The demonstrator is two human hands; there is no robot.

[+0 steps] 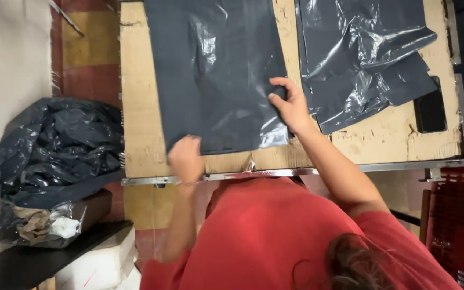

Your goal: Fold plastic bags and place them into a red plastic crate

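Pinching glossy dark plastic sheet [216, 75] | both hands [186, 158] [291, 104] apart, gripping its corners | rough cardboard tabletop [140, 107]

Worn wooden table [140, 107], dark plastic sheets [216, 75], black phone [430, 110]

The dark grey bag [216, 70] is thin plastic film, glossy where it crinkles. The table [140, 107] has a worn, rough chipboard-looking top with a shiny metal strip along its near edge. The phone [429, 110] is smooth and black.
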